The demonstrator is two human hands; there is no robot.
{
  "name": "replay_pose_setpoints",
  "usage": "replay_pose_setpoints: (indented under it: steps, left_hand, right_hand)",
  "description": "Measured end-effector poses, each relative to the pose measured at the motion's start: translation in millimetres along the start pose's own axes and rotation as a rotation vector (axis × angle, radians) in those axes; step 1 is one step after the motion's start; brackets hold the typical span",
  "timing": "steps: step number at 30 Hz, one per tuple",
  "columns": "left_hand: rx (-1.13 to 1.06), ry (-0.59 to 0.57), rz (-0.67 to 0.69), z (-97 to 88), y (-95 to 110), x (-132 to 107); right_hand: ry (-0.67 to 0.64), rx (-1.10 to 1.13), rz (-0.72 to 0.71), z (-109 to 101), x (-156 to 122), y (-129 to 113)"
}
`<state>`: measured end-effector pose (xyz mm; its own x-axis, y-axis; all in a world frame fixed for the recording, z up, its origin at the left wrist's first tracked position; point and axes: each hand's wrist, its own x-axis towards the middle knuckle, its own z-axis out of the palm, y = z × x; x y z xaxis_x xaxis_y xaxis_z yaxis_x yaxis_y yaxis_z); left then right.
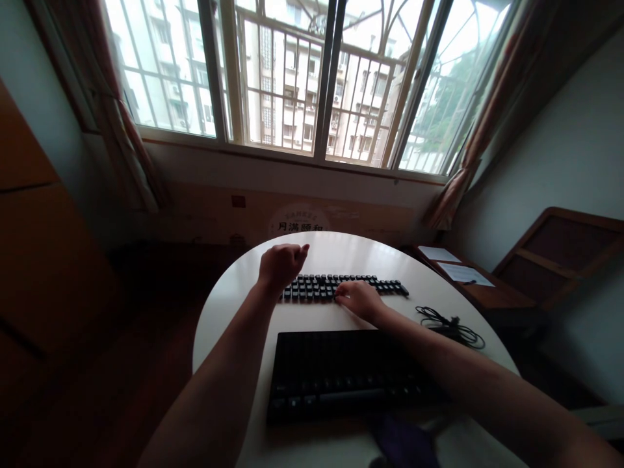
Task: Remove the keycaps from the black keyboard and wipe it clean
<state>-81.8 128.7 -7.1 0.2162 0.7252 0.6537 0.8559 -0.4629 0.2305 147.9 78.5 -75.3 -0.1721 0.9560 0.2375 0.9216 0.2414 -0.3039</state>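
Where loose black plastic keycaps (341, 286) are laid in ordered rows, seemingly for easy picking, the right hand (359, 300) is rested, fingers narrowly curled. The left hand (281, 265) is held fisted above.

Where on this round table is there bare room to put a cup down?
The far part of the table, beyond the rows of keycaps, is bare, and so is the left strip beside the keyboard. The middle is crowded by the left hand and right hand, and a cable takes the right side.
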Motion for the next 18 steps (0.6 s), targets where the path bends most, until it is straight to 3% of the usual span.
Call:
replay_pose_setpoints:
  steps: [6,11,15,18]
  left_hand:
    - [-0.02,-0.002,0.004,-1.1,0.3,-0.2]
    - [-0.02,0.01,0.004,-1.8,0.2,-0.1]
    - [-0.016,0.003,0.027,-0.4,1.8,0.0]
    - [-0.012,0.002,0.05,0.7,4.4,0.1]
  right_hand:
    - [0.044,0.02,-0.003,-13.6,-6.1,-6.2]
    - [0.279,0.254,-0.139,-60.8,-43.6,-4.7]
    - [0.368,0.492,-0.025,-97.4,-89.3,19.4]
    - [0.361,0.719,0.147,-106.5,-121.2,41.5]
